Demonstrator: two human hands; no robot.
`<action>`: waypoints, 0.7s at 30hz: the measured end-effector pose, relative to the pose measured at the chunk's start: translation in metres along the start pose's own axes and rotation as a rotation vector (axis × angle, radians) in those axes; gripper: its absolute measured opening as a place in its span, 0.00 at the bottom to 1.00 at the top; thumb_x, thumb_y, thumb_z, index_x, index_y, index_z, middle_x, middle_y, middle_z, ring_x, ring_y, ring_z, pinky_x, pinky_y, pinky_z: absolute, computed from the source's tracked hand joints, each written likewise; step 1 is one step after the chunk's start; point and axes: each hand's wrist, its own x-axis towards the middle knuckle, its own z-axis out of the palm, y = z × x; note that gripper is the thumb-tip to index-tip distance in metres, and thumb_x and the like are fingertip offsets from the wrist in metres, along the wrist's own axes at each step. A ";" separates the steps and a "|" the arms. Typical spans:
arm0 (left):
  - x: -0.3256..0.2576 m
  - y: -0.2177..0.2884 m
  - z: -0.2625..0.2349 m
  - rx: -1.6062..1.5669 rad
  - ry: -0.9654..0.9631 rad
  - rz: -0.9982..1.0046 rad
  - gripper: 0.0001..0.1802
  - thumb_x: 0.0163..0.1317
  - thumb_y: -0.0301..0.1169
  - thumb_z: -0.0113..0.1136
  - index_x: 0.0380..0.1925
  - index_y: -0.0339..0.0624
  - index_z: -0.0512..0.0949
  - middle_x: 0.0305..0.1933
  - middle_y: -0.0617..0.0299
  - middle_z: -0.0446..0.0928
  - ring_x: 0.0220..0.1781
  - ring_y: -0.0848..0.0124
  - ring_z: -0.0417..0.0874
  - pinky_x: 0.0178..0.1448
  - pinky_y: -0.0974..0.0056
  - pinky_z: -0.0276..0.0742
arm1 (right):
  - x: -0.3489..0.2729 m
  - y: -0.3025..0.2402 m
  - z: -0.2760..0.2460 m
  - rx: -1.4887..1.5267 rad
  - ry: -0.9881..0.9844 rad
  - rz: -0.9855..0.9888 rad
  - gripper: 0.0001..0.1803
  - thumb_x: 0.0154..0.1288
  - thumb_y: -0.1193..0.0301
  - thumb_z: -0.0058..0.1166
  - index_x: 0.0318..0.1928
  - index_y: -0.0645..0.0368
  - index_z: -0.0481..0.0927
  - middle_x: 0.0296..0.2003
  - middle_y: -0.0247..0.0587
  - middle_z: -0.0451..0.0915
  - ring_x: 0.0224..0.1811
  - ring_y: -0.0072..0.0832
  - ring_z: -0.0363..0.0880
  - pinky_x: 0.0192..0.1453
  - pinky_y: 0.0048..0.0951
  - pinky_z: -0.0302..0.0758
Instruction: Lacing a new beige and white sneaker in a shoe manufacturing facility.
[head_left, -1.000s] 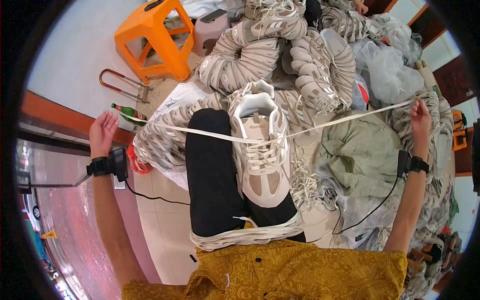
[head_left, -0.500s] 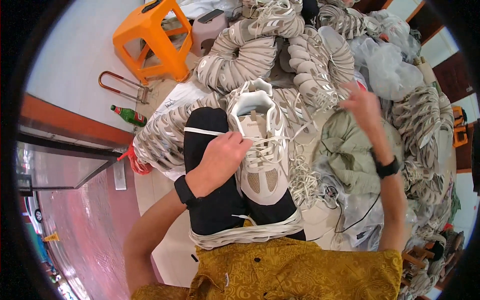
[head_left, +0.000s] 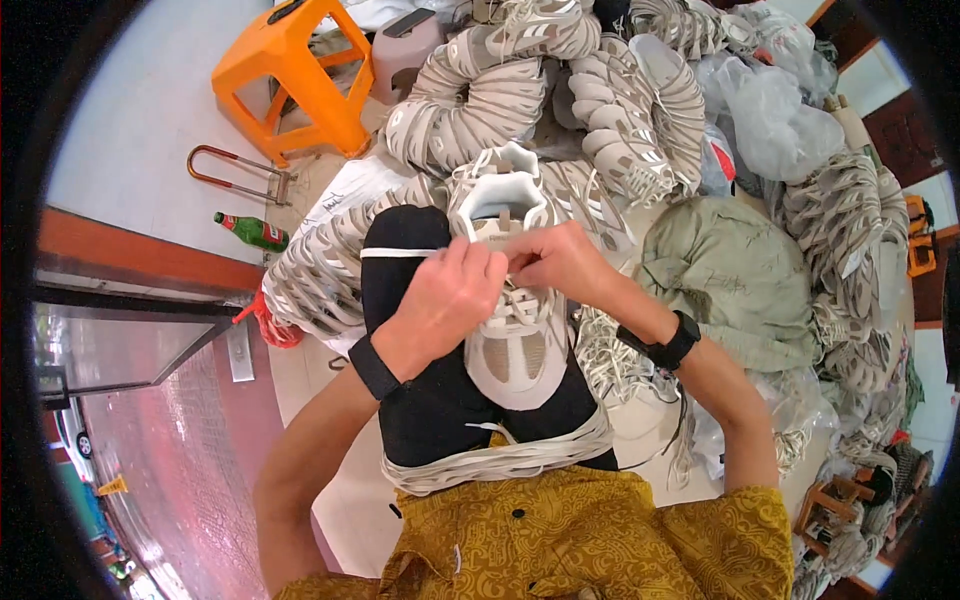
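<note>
A beige and white sneaker (head_left: 516, 372) rests on my black-trousered lap, its toe toward me. My left hand (head_left: 447, 303) is closed in a pinch over the left side of its lacing. A white shoelace (head_left: 400, 253) lies across my left knee and reaches that hand. From the other side my right hand (head_left: 572, 262) meets it, thumb and fingers pinched at the upper eyelets below the tongue. The bit of lace between the fingertips is mostly hidden. Crossed laces show on the lower part of the shoe. A bundle of off-white laces (head_left: 500, 467) spans my lap.
Strings of nested sneakers (head_left: 465, 115) lie beyond my knees and along the right. Loose laces (head_left: 612, 362) are heaped beside my right knee, near a green sack (head_left: 730, 285). At left are an orange stool (head_left: 300, 75), a green bottle (head_left: 250, 231) and a glass door (head_left: 130, 340).
My right hand has come in from the far right to the shoe's eyelets and now meets my left hand. The left hand has stayed at the lacing, shifting slightly.
</note>
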 end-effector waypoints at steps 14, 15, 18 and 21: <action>-0.023 0.014 0.016 -0.052 0.003 -0.278 0.05 0.45 0.24 0.52 0.21 0.41 0.66 0.20 0.59 0.69 0.27 0.66 0.75 0.27 0.65 0.71 | -0.017 0.031 -0.025 -0.344 0.153 -0.171 0.10 0.39 0.81 0.54 0.29 0.62 0.79 0.23 0.40 0.77 0.23 0.27 0.76 0.27 0.24 0.72; -0.023 0.015 0.013 -0.197 -0.037 -0.357 0.05 0.45 0.24 0.52 0.22 0.40 0.67 0.20 0.59 0.70 0.28 0.65 0.75 0.28 0.63 0.72 | -0.018 0.034 -0.026 -0.315 0.173 -0.248 0.10 0.39 0.81 0.54 0.29 0.62 0.79 0.23 0.40 0.77 0.23 0.27 0.76 0.27 0.24 0.72; -0.018 0.012 0.005 -0.371 0.188 -0.356 0.04 0.48 0.23 0.52 0.25 0.38 0.68 0.24 0.56 0.70 0.28 0.61 0.76 0.28 0.61 0.73 | -0.021 0.034 -0.032 -0.059 0.182 0.005 0.11 0.37 0.79 0.58 0.28 0.61 0.78 0.23 0.38 0.76 0.25 0.30 0.75 0.30 0.25 0.72; -0.012 0.008 0.002 -0.273 0.206 -0.341 0.05 0.50 0.23 0.52 0.27 0.38 0.68 0.27 0.54 0.71 0.27 0.59 0.75 0.28 0.60 0.73 | -0.019 0.022 -0.043 -0.572 0.444 -0.301 0.14 0.35 0.77 0.60 0.29 0.58 0.78 0.25 0.35 0.75 0.31 0.33 0.74 0.34 0.27 0.72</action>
